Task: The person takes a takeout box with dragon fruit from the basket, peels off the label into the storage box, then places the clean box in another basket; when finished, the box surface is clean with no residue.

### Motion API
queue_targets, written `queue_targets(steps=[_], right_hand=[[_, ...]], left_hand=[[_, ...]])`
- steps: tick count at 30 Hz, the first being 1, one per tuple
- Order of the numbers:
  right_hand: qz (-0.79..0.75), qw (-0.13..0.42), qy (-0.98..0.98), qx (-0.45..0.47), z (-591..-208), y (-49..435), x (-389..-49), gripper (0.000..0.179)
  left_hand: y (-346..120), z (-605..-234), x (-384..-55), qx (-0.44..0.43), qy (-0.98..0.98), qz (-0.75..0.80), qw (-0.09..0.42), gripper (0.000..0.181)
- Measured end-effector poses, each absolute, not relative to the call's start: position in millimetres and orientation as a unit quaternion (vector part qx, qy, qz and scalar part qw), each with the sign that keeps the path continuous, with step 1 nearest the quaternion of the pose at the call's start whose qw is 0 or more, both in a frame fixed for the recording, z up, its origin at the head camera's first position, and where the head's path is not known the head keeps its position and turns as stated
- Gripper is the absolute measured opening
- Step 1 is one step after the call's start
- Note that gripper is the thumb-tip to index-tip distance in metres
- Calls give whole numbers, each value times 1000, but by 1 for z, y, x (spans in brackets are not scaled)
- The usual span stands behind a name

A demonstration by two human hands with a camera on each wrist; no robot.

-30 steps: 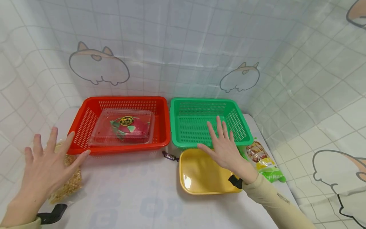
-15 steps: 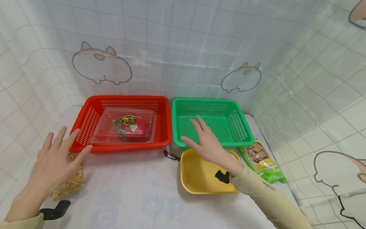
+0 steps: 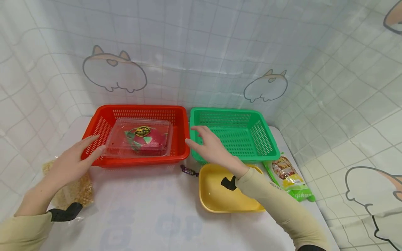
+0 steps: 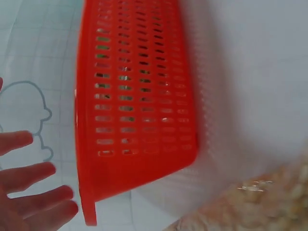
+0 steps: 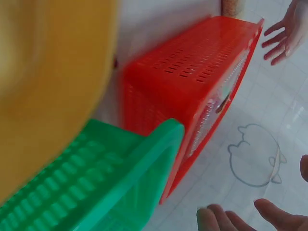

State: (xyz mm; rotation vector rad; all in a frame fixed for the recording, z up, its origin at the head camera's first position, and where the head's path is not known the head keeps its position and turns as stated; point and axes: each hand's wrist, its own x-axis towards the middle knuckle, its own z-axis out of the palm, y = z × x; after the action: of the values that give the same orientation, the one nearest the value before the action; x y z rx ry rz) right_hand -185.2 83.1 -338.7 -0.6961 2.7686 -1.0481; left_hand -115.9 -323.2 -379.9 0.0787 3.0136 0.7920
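Note:
My left hand (image 3: 67,165) hovers by the left end of the red plastic basket (image 3: 144,161), its fingers extended toward that rim. Inside the basket lies a clear plastic box (image 3: 114,141) with a round black-and-yellow label and something pink and green in it. Over the left side of the green basket (image 3: 242,141) is my right hand (image 3: 211,146), fingers apart and pointing at the red basket's right rim. Neither hand holds anything. In the left wrist view, fingers (image 4: 29,175) spread beside the red basket's wall; the right wrist view shows both baskets and both hands.
A yellow tub (image 3: 220,191) stands in front of the green basket. A small dark wrapped candy (image 3: 188,170) lies to its left. A clear bag of yellowish grains (image 3: 78,191) is under my left forearm, and a green-and-yellow food packet (image 3: 290,177) lies at right.
My right hand has moved left from over the green basket's middle to near the red basket's right rim. My left hand has moved right, toward the red basket's left end.

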Motion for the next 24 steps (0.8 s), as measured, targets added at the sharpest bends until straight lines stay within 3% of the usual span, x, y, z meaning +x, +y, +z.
queue_targets(steps=[6,24], right_hand=[[-388,120,891,-201,-332,61,-202,56],[-511,263,813,-97,-334,7,-264,55]], left_hand=[[-331,-367,-144,29,950,297,91,73],[-354,-369,-210,42,865,441,235,75]])
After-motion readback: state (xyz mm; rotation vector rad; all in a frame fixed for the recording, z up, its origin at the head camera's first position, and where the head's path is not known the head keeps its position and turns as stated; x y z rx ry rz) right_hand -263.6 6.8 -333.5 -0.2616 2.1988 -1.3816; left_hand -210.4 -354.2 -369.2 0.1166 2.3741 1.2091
